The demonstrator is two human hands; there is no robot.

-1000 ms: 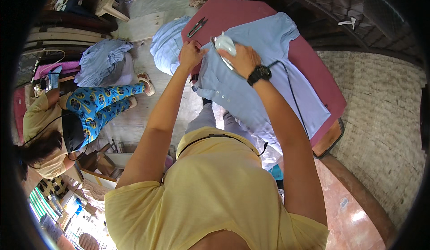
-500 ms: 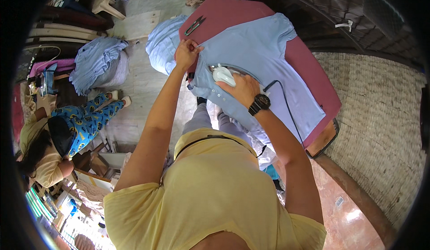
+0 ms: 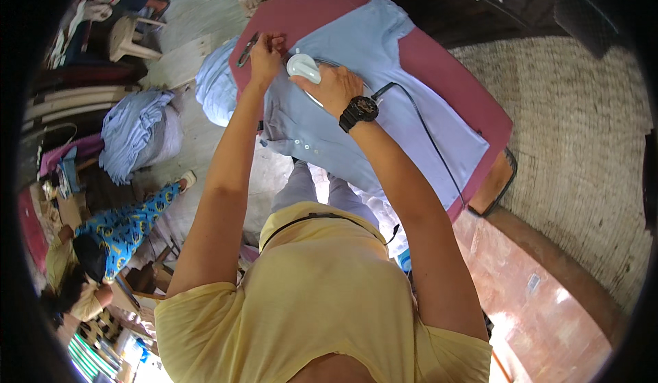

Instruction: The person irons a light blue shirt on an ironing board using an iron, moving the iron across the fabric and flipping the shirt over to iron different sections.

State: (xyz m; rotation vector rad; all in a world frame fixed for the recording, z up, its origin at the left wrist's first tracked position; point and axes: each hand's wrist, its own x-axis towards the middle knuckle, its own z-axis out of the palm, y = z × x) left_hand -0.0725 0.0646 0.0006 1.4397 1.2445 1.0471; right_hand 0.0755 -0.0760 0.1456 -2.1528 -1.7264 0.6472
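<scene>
A light blue buttoned shirt lies spread over a maroon padded ironing board. My right hand, a black watch at its wrist, is closed around the handle of a white iron, which rests on the shirt near its left edge. My left hand is at the far left of the board, beside the shirt's edge. Its fingers are curled together, and what they pinch, if anything, is hidden. Small dark thread snips lie just left of that hand.
The iron's black cord crosses the shirt to the board's near right edge. More blue cloth bunches beside the board, with a heaped blue pile farther left. Another person sits at the lower left. A plastic stool stands far left.
The view has shifted. The iron under my right hand has slid farther away over the shirt. My left hand has moved farther out along the shirt's edge, closer to the snips' level.
</scene>
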